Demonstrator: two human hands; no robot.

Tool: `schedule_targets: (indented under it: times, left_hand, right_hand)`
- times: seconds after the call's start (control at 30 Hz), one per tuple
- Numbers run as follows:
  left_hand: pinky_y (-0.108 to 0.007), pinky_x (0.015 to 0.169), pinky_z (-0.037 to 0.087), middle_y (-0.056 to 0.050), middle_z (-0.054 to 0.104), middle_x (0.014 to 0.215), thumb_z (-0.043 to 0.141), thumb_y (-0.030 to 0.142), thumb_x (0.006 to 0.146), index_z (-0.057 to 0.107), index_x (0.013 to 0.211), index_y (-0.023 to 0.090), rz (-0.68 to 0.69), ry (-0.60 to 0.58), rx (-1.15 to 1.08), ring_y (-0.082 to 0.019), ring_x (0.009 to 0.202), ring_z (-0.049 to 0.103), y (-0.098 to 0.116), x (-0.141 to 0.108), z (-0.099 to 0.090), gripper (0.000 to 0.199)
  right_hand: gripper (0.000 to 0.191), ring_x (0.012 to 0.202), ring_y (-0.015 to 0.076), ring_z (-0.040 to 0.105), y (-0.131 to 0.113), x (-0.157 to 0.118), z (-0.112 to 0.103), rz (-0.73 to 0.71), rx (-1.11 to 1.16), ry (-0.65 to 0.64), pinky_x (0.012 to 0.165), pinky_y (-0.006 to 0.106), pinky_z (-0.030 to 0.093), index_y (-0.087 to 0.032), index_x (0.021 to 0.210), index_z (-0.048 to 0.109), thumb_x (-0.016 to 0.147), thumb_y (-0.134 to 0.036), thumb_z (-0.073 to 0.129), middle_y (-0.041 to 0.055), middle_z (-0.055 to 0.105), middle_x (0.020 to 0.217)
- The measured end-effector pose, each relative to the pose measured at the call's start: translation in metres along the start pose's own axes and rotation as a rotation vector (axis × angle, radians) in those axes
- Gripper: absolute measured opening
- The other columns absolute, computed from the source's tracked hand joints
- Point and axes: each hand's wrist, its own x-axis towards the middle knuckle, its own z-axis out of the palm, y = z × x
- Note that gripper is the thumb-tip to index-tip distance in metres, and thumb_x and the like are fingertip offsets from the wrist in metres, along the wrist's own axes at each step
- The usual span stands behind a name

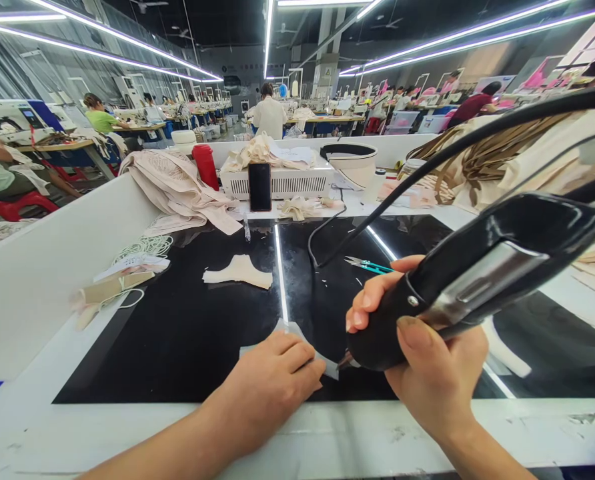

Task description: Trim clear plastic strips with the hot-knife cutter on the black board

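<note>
My right hand [440,363] is wrapped round a thick black corded hand tool [482,267] with a silver side panel. The tool slants down to the left, and its small metal tip is at the right corner of a pale grey sheet piece [330,367]. With bent fingers close together, my left hand [272,377] presses that piece onto the black mat [177,353] and hides much of it. A cream cut piece [240,272] lies farther back on the mat. Turquoise-handled thread snips [370,265] lie just beyond my right hand.
A black cable [457,143] arches across the right side. Folded beige fabric [177,190], a red cup [206,167], a phone [260,187] and a white vented box [292,183] stand behind the mat. Another white piece [507,350] lies right. People sit at sewing tables beyond.
</note>
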Motion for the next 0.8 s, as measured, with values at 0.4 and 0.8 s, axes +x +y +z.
schedule_targets:
  times: [0.4, 0.8]
  left_hand:
    - [-0.055, 0.096, 0.063, -0.006, 0.071, 0.103, 0.058, 0.026, 0.108, 0.064, 0.127, 0.016, -0.011, 0.015, 0.069, -0.027, 0.097, 0.071, 0.006, -0.006, 0.007, 0.022]
    - [-0.055, 0.092, 0.065, -0.006, 0.071, 0.102, 0.057, 0.026, 0.109, 0.064, 0.127, 0.016, -0.01, 0.044, 0.065, -0.027, 0.096, 0.072, 0.008, -0.006, 0.011, 0.022]
  right_hand:
    - [0.041, 0.061, 0.0186, 0.065, 0.001, 0.002, 0.0, -0.001, -0.017, 0.036, 0.054, 0.033, 0.056, -0.027, 0.116, 0.065, 0.086, -0.044, 0.088, 0.0001, 0.068, 0.082]
    - [0.037, 0.061, 0.0178, 0.065, 0.004, 0.001, 0.0, -0.015, -0.019, 0.014, 0.054, 0.032, 0.056, -0.027, 0.116, 0.065, 0.089, -0.041, 0.086, -0.0004, 0.069, 0.081]
